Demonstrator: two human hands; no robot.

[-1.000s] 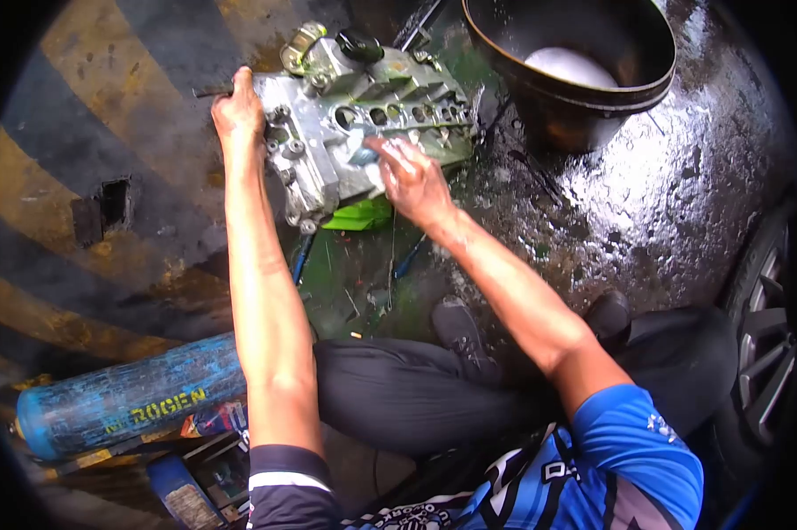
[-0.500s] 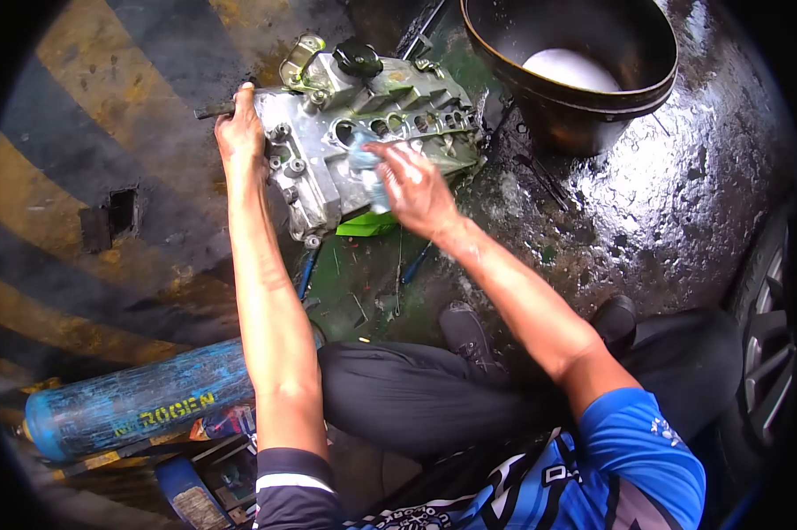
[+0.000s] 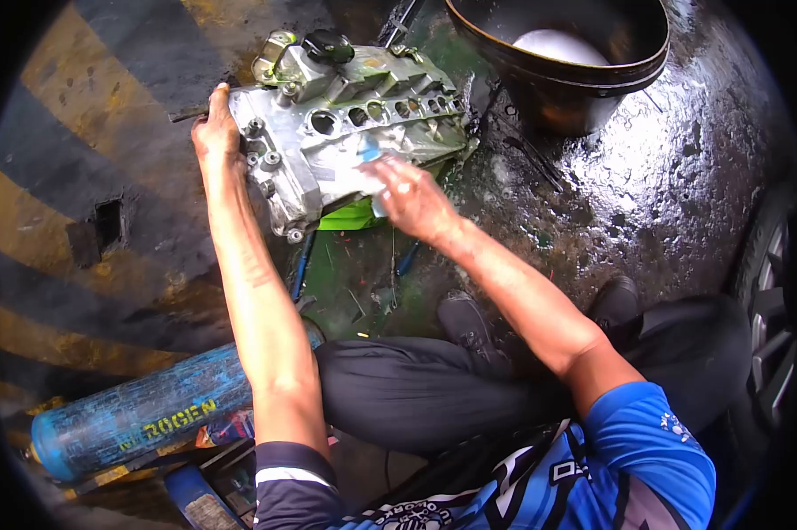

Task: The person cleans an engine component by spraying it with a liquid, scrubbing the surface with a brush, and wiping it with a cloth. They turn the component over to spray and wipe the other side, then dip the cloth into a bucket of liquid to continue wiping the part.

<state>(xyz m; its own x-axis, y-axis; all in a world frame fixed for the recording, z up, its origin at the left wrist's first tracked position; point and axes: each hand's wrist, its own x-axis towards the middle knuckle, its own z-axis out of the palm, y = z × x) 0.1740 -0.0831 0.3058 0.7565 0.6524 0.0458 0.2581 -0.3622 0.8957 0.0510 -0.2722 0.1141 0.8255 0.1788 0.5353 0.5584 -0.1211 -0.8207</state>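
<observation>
A metal engine valve cover (image 3: 328, 163) with a black oil cap (image 3: 328, 46) and a row of round holes is tilted above the floor. My left hand (image 3: 216, 131) grips its left end, thumb up, next to a dark tube stub (image 3: 186, 114); the fingers behind are partly hidden. My right hand (image 3: 413, 199), slightly blurred, presses a light blue cloth (image 3: 368, 150) against the cover's flat face below the holes. Most of the cloth is hidden under the fingers. Something bright green (image 3: 347, 215) shows beneath the cover's lower edge.
A dark bucket (image 3: 584, 84) with whitish liquid stands at the upper right on wet floor. Blue-handled tools (image 3: 302, 265) lie below the cover. At lower left is a blue nitrogen cylinder (image 3: 142, 402). A wheel (image 3: 774, 327) stands at the right edge.
My right hand and the cloth have slid down and right over the cover, away from the largest hole. My left hand keeps its grip. The whole view has shifted slightly.
</observation>
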